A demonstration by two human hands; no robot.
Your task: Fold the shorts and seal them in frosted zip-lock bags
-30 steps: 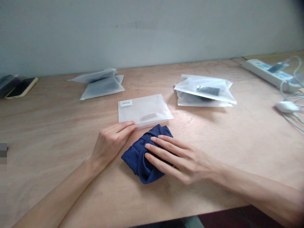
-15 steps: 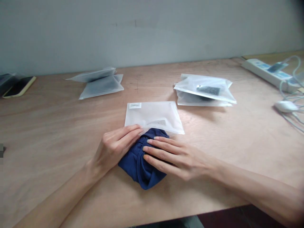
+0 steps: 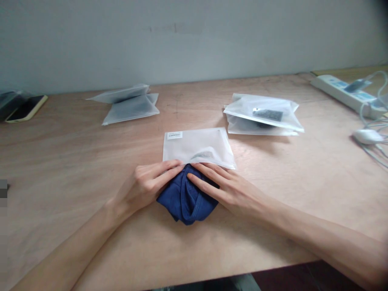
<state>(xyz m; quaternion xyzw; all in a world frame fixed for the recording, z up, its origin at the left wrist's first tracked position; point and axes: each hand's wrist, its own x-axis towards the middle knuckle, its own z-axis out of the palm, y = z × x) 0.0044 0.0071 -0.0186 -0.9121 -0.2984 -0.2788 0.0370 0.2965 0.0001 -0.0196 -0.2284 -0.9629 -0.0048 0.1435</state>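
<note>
A bunched dark blue cloth (image 3: 189, 202) lies at the mouth of a translucent white bag (image 3: 194, 143), its far edge at the bag's opening. The bag lies flat and has a small white label at its upper left corner. My left hand (image 3: 156, 178) pinches the near left edge of the bag, beside the cloth. Spread over the right side of the cloth are the fingers of my right hand (image 3: 220, 182), and some fingertips are hidden under the bag's near edge.
Two translucent bags (image 3: 131, 109) lie at the back left, near a phone (image 3: 27, 108) and another bag. More bags with dark contents (image 3: 263, 115) are stacked at the back right. A power strip (image 3: 342, 93) and white cables with an adapter (image 3: 368, 136) are at the far right.
My right hand has moved forward, and its fingertips have gone from the top of the cloth to under the bag's edge. The cloth has shifted forward toward the bag.
</note>
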